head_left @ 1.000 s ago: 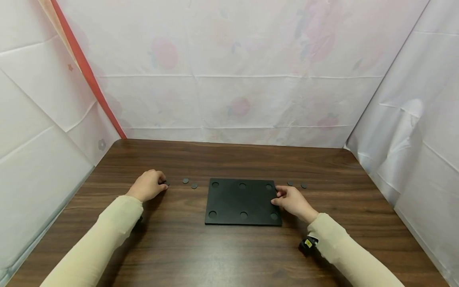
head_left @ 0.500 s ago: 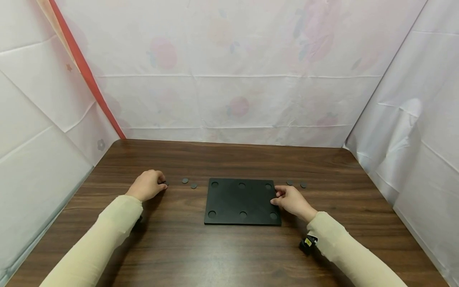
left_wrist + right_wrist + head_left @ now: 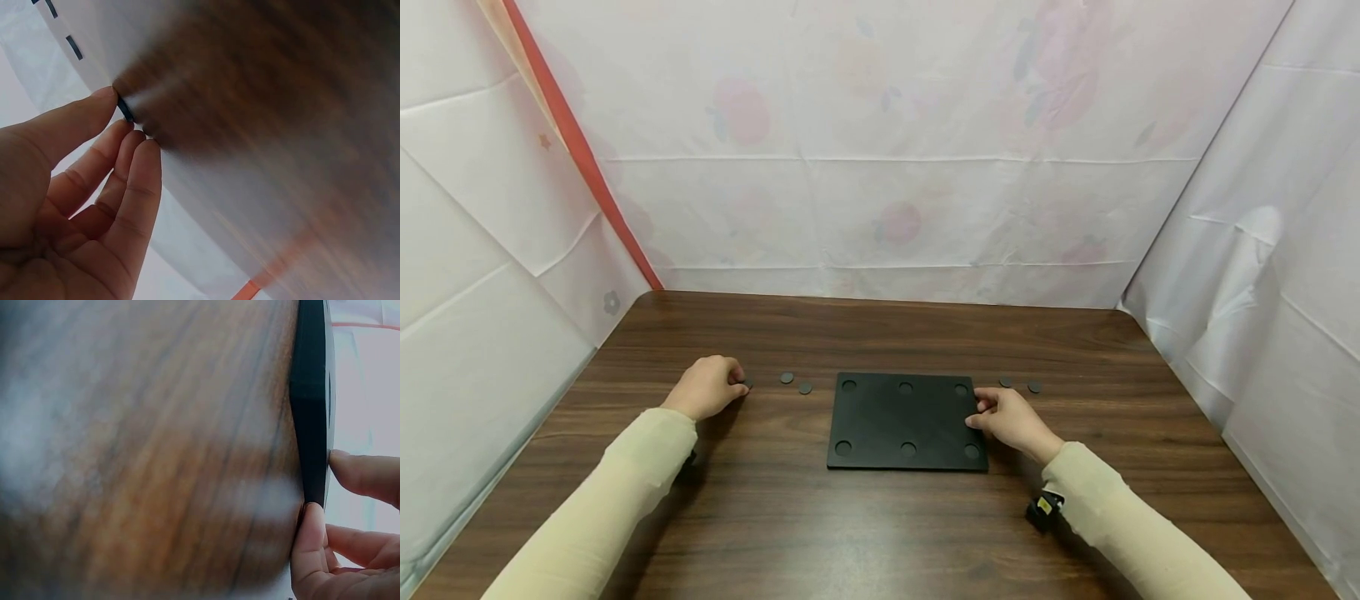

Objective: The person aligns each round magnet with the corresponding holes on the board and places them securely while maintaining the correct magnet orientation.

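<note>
The black board (image 3: 895,417) lies flat on the wood-grain surface (image 3: 895,533), with two rows of round recesses (image 3: 908,450) facing up. It is probably stiff and fairly light, and its smooth underside may slide under side load; take hold at a side edge, thumb on top, fingers against the edge, clear of the recesses. The right-hand grip (image 3: 1011,423) is closed on the right edge in this manner. The left-hand grip (image 3: 706,388), well apart from the board on its left, pinches a small dark disc (image 3: 125,109); whether this disc clears the surface cannot be determined. Such a disc is likely very light and easily dropped; hold it by the rim. Two loose discs (image 3: 805,388) lie between the left-hand grip and the board; two more, the right-side discs (image 3: 1034,387), lie near the right-hand grip, on its far side. A printed cloth (image 3: 887,208) hangs behind.
</note>
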Available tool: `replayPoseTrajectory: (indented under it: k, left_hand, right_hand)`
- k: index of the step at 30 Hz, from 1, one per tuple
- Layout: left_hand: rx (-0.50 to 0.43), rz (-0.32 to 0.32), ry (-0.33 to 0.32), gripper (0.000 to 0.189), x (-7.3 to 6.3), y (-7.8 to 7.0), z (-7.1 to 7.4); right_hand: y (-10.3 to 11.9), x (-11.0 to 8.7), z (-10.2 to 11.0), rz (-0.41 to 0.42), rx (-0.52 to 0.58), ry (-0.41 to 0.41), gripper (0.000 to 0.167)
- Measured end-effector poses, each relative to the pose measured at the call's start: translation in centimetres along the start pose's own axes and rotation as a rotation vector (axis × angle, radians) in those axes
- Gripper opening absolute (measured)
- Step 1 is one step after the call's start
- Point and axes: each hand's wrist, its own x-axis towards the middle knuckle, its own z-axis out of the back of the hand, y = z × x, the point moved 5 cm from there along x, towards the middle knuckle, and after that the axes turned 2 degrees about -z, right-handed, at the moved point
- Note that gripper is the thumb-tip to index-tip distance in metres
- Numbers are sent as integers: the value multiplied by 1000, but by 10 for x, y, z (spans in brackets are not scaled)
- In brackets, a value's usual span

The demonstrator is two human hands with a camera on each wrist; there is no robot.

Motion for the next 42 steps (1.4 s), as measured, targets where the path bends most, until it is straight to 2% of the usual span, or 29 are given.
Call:
replayPoseTrajectory:
  k: [18,32,42]
  left_hand:
    - [-52,2,14,18,-1,1,5]
    - [-80,-8,-19,19,-1,-9,10]
    - [-162,-47,-62,17,3,-22,11]
  right_hand:
    - [2,0,1,14,-8,-4,61]
    - [1,0,1,15,5,-8,59]
    - [1,0,1,18,6,-4,59]
